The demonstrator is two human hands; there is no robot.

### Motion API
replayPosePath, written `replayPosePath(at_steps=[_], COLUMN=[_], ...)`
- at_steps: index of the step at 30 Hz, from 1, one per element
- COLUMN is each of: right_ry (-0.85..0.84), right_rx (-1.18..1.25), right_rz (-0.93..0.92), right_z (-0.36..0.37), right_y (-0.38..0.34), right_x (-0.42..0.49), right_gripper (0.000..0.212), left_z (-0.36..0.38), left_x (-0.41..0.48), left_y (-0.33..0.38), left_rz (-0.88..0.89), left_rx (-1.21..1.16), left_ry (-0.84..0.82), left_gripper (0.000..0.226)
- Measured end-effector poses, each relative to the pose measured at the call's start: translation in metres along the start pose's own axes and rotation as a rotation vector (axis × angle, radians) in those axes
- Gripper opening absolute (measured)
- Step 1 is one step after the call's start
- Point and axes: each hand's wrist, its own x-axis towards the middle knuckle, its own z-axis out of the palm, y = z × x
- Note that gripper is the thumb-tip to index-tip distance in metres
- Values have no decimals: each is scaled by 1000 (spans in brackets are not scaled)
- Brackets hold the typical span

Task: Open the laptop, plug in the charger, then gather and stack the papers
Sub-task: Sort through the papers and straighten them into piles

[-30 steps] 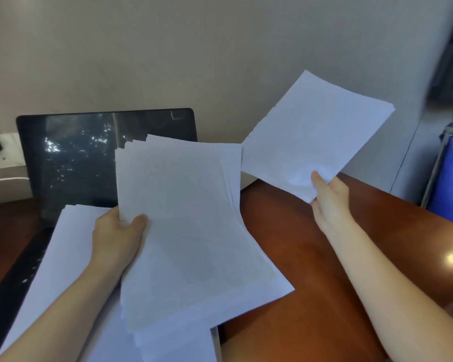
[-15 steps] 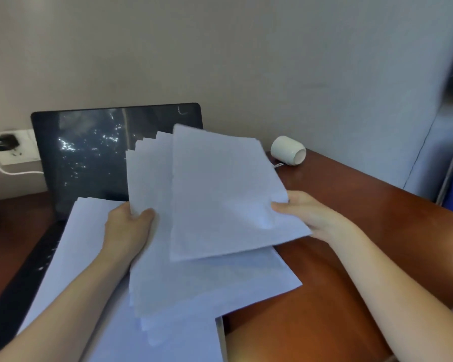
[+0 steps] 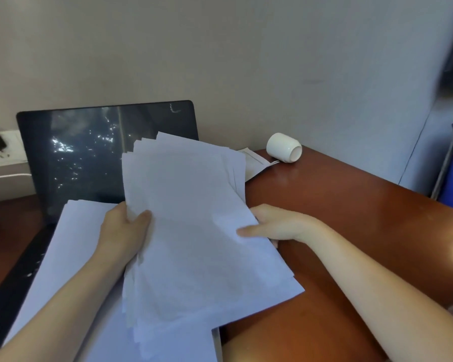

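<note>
White papers [image 3: 194, 231] gripped by left hand [image 3: 120, 231], pinched by right hand [image 3: 280, 226].

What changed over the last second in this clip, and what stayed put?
The right hand swung its single sheet leftward and down onto the held stack, and now pinches that stack's right edge. The left hand kept gripping the stack; laptop open, loose sheets on its keyboard unmoved.
</note>
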Motion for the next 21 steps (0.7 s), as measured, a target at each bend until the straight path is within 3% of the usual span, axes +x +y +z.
replayPosePath(at_steps=[4,7,10,14,18,21], right_ry=[530,712,805,808,835,878], right_rx=[-234,-231,-285,-233,-67,69], right_rz=[141,214,330,402,309,233], right_z=[-15,-25,-32,-39,-42,-43], right_y=[17,39,42,32,26,23], right_x=[37,68,97,130,144,151], right_gripper=[27,27,34,38,25,28], left_z=[-2,-3,-2,-3,-3,-3], left_x=[-3,-2,-2,1,4,6], left_y=[2,-1,0,-4,-6,-5], left_rz=[69,92,100,76,45,37], left_rx=[-49,-94,-130,-158,-168,-174], left_ry=[91,145,159,169,176,175], left_gripper=[10,21,25,24,21,16])
